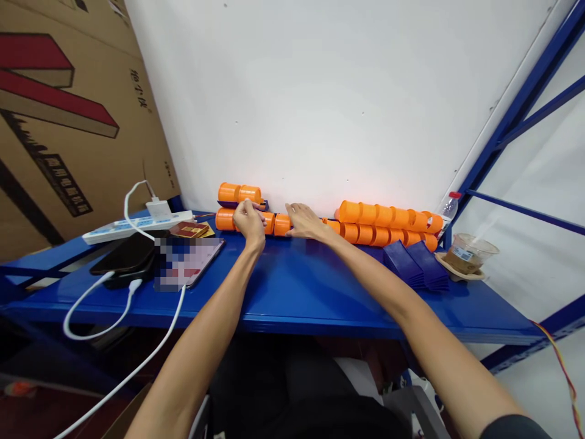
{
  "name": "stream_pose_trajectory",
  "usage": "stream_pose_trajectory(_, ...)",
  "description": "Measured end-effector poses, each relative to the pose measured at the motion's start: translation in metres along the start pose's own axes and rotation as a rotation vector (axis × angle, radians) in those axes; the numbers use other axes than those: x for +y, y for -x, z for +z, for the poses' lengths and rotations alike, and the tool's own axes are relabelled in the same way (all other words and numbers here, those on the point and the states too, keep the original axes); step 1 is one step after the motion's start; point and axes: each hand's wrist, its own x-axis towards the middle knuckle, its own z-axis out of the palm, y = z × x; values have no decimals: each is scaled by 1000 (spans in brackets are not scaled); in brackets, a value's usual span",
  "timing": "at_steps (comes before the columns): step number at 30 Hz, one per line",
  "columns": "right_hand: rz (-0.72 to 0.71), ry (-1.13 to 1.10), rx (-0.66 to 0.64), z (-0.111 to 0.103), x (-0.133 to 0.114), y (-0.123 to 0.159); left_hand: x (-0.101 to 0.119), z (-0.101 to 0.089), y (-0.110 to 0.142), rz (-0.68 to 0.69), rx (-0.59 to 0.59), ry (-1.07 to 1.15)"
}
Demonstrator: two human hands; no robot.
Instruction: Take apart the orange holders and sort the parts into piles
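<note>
A row of orange cups (350, 233) lies on its side along the back of the blue shelf (301, 286). My left hand (250, 221) is closed in front of the left part of this row, its fingertips curled out of sight; what they grip, if anything, is hidden. Just behind it, two more orange cups (239, 192) rest on a dark blue card (227, 205) above the bottom row. With fingers stretched out, my right hand (305, 221) reaches over the middle of the row, its fingertips beside an orange cup (282, 225). An upper row of orange cups (384, 216) sits on the right part.
Dark blue cards (414, 265) lie stacked at the right, near a drink cup (470, 253) and a bottle (450, 210). On the left are a power strip (137, 227), phones (125, 253) with white cables, and a large cardboard box (86, 122). A white wall (311, 91) stands behind.
</note>
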Motion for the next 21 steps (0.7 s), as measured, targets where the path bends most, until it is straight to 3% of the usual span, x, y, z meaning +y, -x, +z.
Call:
stream_pose_trajectory(4,18,15,-30,22,-21,-12,1,0,1,-5,-24,-25)
stream_pose_trajectory(7,20,20,-24,25,-24,-16,2,0,2,22,-21,-41)
stream_pose_trajectory(10,26,-5,32,11,-17,-13,-1,-1,1,32,-18,-53)
stream_pose_trajectory(13,36,-16,184,-16,-12,4,-6,0,-1,17,-69,-66)
stream_pose_trajectory(17,-47,-51,357,-41,-19,44,-10,2,2,-166,-255,-84)
stream_pose_trajectory(21,-188,-43,317,-39,-34,81,-11,2,8,-405,-612,42)
